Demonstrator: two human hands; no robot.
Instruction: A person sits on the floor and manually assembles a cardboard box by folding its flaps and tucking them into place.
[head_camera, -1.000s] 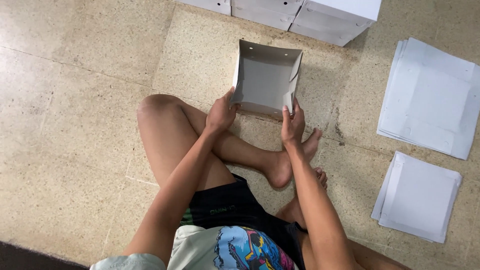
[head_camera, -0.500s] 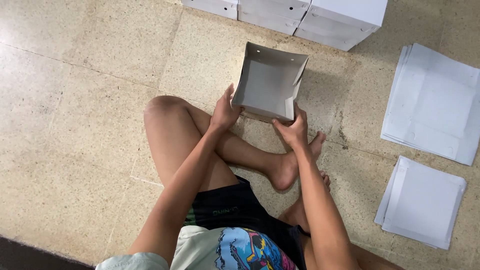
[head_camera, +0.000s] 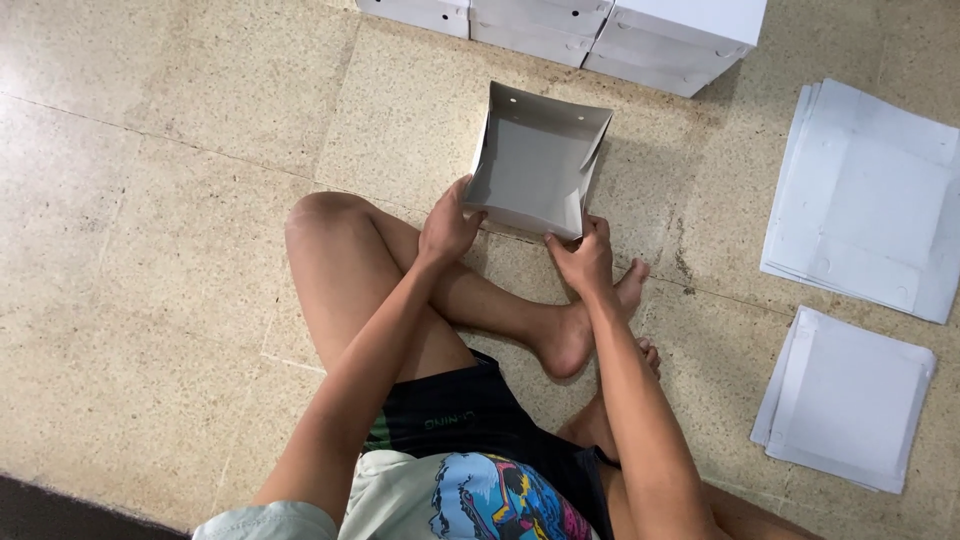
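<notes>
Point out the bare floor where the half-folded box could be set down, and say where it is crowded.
Widest bare floor: left of the raised knee, out to the frame's left edge. A narrower strip lies between the half-folded box and the flat sheet stacks. Crowded: the finished white boxes along the top, the sheets right, and both hands, left hand and right hand, at the box's near corners.

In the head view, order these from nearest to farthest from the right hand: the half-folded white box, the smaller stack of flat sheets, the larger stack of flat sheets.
1. Half-folded white box: touched by the right hand at its near corner.
2. Smaller stack of flat sheets: on the floor, lower right.
3. Larger stack of flat sheets: upper right, somewhat farther.
</notes>
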